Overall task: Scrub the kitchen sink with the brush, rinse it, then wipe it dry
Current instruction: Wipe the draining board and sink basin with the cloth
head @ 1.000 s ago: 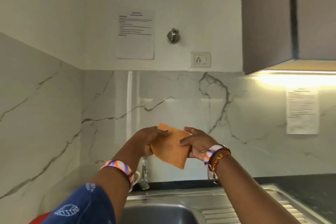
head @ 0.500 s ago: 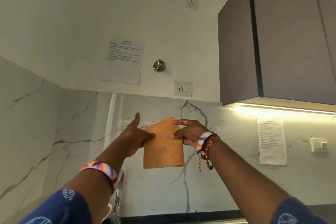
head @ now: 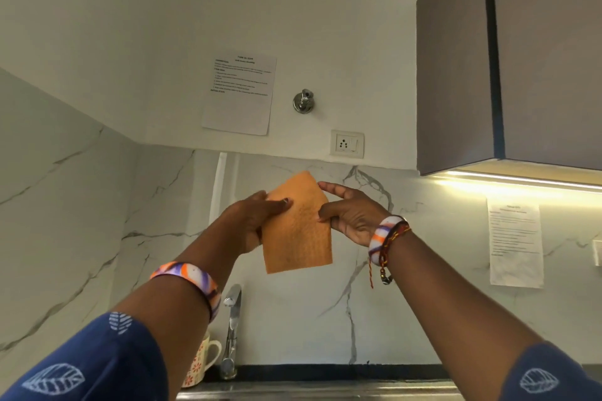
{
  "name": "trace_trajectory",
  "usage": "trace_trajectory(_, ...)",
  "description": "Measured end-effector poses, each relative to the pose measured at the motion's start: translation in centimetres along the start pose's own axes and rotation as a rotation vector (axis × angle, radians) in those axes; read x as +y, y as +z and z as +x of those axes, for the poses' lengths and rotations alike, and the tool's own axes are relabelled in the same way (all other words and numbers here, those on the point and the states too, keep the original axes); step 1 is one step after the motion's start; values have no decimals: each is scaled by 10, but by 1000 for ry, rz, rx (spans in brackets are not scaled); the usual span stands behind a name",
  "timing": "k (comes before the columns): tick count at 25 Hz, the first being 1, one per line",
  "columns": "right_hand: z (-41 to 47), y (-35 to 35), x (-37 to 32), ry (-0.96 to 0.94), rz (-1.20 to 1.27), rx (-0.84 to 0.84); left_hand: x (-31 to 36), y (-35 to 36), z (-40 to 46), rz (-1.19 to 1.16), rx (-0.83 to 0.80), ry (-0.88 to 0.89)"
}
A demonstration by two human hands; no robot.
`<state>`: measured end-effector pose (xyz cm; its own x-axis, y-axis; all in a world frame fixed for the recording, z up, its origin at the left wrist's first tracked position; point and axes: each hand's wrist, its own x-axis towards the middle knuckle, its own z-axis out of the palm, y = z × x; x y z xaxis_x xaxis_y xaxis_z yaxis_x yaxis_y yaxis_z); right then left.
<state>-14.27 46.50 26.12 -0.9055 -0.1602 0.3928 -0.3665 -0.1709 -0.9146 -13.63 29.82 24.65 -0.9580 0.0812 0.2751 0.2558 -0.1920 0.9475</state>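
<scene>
Head view, tilted upward toward the wall above the sink. An orange cloth (head: 298, 231) is held up at arm's length before the marble backsplash (head: 374, 286), hanging as a flat sheet with its long axis roughly vertical and its top corner leaning slightly to the right. The left hand (head: 252, 221) grips the cloth along its left edge, thumb lying across the front face and fingers hidden behind. The right hand (head: 350, 216) touches the upper right edge, thumb tip on the front face and fingers extended above and beside the corner; whether those fingers actually pinch the cloth cannot be told. Both hands stand at about the same height and reach, one on each side, so neither is clearly nearer. Below them the tap (head: 232, 329) rises from the rear of the sink, whose steel rim (head: 325, 395) just shows at the bottom edge; a patterned mug (head: 202, 365) stands beside the tap base. The basin itself is out of view, and no brush is visible. Judged from the cloth in hand, the work stands at or near the wiping stage. The governing relation is vertical: the sink lies well below the cloth, almost directly under it, so the coming move calls for lowering the sheet, or folding it along its long axis first
</scene>
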Motion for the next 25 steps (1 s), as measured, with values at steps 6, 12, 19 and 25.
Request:
trace_trajectory(6, -18, -6, 21, 166, -305, -42, -9, -1, 0, 269, 1, 58)
trace_trajectory(12, -16, -12, 27, 24, -403, 58, -19, 0, 6, 983, 23, 159)
trace_trajectory(19, -38, -3, 30, -248, -581, 154, -25, -12, -8, 877, 51, 375)
trace_trajectory(25, -38, 16, 66, -327, -358, 463, -46, -27, -14, 374, 31, 221)
